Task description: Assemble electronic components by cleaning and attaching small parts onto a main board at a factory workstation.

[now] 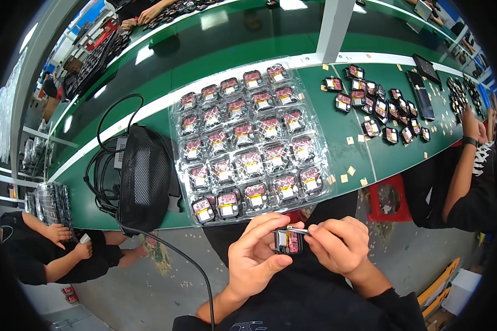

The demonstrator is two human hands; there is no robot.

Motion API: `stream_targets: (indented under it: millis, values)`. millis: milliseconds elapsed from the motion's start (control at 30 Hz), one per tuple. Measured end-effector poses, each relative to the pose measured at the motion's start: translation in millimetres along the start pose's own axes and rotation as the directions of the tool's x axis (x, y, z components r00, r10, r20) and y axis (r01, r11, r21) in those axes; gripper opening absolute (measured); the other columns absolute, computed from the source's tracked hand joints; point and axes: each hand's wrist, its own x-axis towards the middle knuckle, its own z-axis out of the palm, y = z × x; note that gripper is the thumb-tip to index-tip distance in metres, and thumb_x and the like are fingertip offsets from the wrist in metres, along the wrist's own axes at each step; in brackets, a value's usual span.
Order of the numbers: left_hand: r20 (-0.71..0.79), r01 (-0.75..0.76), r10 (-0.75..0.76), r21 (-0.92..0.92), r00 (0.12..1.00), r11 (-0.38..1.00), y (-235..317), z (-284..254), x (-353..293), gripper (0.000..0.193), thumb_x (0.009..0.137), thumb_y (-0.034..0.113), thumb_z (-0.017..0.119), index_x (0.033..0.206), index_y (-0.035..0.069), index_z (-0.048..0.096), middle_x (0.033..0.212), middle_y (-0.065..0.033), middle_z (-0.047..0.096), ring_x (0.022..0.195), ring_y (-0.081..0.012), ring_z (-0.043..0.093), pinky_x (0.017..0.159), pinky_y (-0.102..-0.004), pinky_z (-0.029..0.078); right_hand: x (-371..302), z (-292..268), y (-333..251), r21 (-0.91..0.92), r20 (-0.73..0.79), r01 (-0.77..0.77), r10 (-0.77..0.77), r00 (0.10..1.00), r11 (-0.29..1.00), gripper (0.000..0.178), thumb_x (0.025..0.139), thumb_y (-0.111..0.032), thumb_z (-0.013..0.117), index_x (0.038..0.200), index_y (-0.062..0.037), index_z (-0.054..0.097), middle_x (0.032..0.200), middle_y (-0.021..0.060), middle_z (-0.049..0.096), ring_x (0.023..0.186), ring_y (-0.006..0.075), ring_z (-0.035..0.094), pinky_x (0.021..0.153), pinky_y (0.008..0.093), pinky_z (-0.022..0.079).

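My left hand (252, 262) grips a small square electronic module (294, 245) by its edges, at the front side of the bench. The module has a black case, a red circuit board, a silvery-white block and a yellow strip. Pinched in my right hand (341, 244) is a thin metal tool (299, 230), possibly tweezers; its tip lies at the module's upper edge. Just beyond both hands, a clear plastic tray (327, 190) carries rows of similar modules (250, 162), each in its own pocket.
Left of the tray stands a black mesh bag (149, 176) with a black cable (196, 262) running past my left arm. Loose modules (381, 107) and a black flat device (421, 95) lie on the green bench (345, 157). Co-workers' hands (63, 237) show at both sides.
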Motion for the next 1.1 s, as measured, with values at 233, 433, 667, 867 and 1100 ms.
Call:
stream_targets:
  millis: [233, 433, 667, 867, 1100]
  values:
    - [-0.131, 0.086, -0.076, 0.072, 0.988, 0.994, 4, 8, 0, 0.072, 0.085, 0.036, 0.087, 0.133, -0.01, 0.058, 0.133, -0.0191, 0.054, 0.118, -0.0374, 0.066, 0.106, -0.0481, 0.054, 1, 0, 0, 0.179, 0.038, -0.131, 0.126, 0.991, 0.975, 0.022, 0.077, -0.007, 0.086, 0.095, -0.0027, 0.074, 0.084, 0.0064, 0.068, 0.06, 0.0179, 0.063, 0.051, 0.029, 0.049]
    - [-0.057, 0.053, -0.05, 0.053, 0.997, 0.997, 2, 5, -1, 0.065, 0.088, 0.021, 0.083, 0.137, -0.011, 0.055, 0.139, -0.0184, 0.05, 0.124, -0.0368, 0.062, 0.107, -0.0468, 0.053, 3, -2, 1, 0.31, 0.105, -0.289, 0.269, 0.957, 0.906, 0.016, 0.079, -0.008, 0.085, 0.091, -0.003, 0.076, 0.083, 0.0081, 0.069, 0.062, 0.0199, 0.066, 0.053, 0.0295, 0.052]
    - [0.009, 0.034, -0.034, 0.017, 0.999, 0.999, -2, -2, 0, 0.061, 0.09, 0.008, 0.08, 0.141, -0.011, 0.052, 0.144, -0.0174, 0.046, 0.129, -0.0373, 0.06, 0.107, -0.0428, 0.052, 0, -1, 1, 0.284, 0.113, -0.299, 0.278, 0.954, 0.911, 0.017, 0.079, -0.008, 0.084, 0.092, -0.0032, 0.075, 0.083, 0.0081, 0.069, 0.062, 0.0204, 0.066, 0.055, 0.0299, 0.053]
    - [-0.002, 0.065, -0.065, 0.098, 0.998, 0.993, 3, -4, 0, 0.061, 0.091, 0.008, 0.08, 0.141, -0.012, 0.052, 0.144, -0.0172, 0.046, 0.127, -0.0346, 0.061, 0.103, -0.0383, 0.052, -4, 4, 1, 0.155, 0.031, -0.164, 0.161, 0.986, 0.974, 0.017, 0.08, -0.008, 0.084, 0.092, -0.0029, 0.074, 0.082, 0.0077, 0.067, 0.061, 0.0218, 0.065, 0.054, 0.0309, 0.052]
    - [-0.044, 0.086, -0.08, 0.164, 0.996, 0.983, 2, -9, -2, 0.06, 0.094, 0.019, 0.079, 0.139, -0.011, 0.055, 0.141, -0.0158, 0.049, 0.118, -0.0221, 0.061, 0.093, -0.0308, 0.051, -6, 6, 3, 0.103, 0.026, -0.088, 0.086, 0.996, 0.991, 0.019, 0.08, -0.009, 0.084, 0.094, -0.0016, 0.074, 0.082, 0.0081, 0.066, 0.057, 0.0195, 0.061, 0.05, 0.0302, 0.045]
